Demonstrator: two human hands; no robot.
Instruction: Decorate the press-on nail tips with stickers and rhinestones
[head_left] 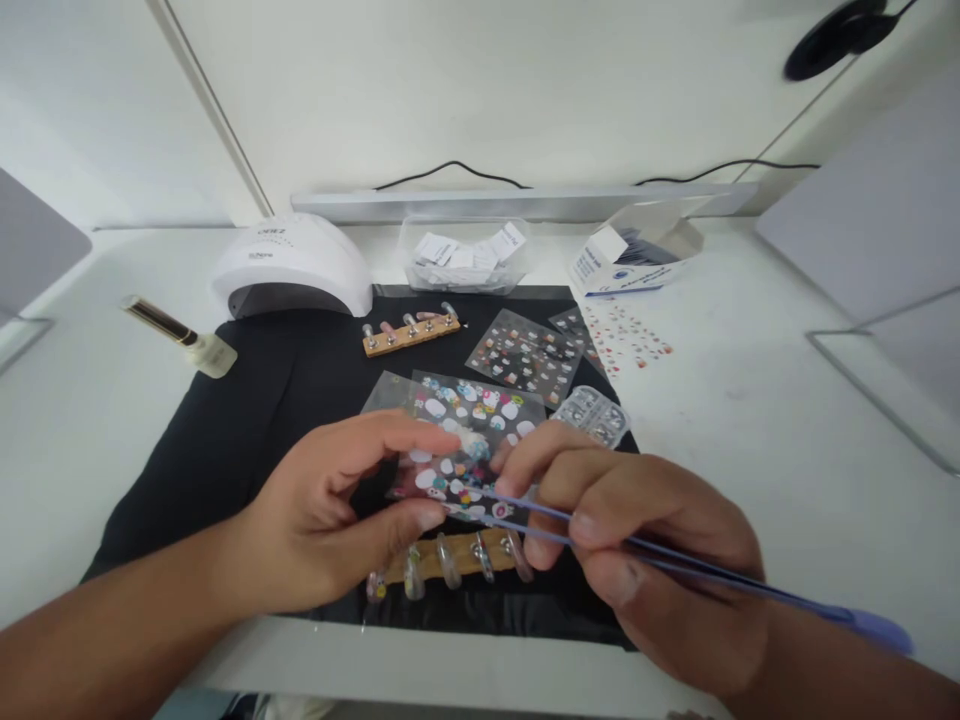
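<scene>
My left hand (337,510) is raised over the black mat, its thumb and index finger apart at the left side of a clear sticker sheet (487,410) with white and coloured motifs. Nothing shows between those fingertips. My right hand (660,540) grips purple tweezers (720,575), whose two tips are apart over the lower part of the sheet. Just below, a wooden strip (465,555) holds several decorated nail tips along the mat's near side. A second wooden strip (412,337) with smaller nail tips lies farther back.
Behind stand a white nail lamp (296,265), a clear box of white packets (465,258) and an open carton (637,255). A polish bottle (210,355) lies at left. More sticker sheets (525,355) and a clear compartment case (592,415) lie at right.
</scene>
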